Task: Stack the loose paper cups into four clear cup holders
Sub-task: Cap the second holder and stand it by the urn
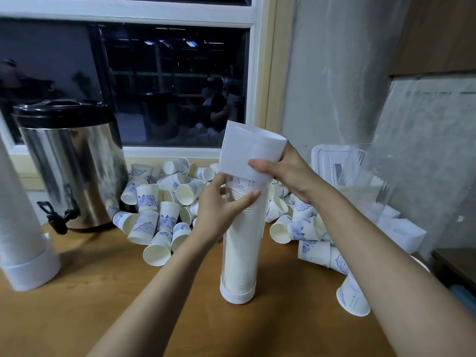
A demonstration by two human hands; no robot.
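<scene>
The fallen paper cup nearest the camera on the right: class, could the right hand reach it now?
Probably, but not at once: the right hand grips the white cap atop the clear holder. The cup lies uncovered nearby on the table.

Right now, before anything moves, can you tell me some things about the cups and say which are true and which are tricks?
1. The left grip holds the clear tube of stacked cups. True.
2. The clear tube lies flat. False: it stands upright on the table, on its white base.
3. The right grip holds a white cover at the top of the tube. True.
4. The loose cups are plain red. False: they are white with blue patterns.
5. The metal urn has a black lid. True.
</scene>
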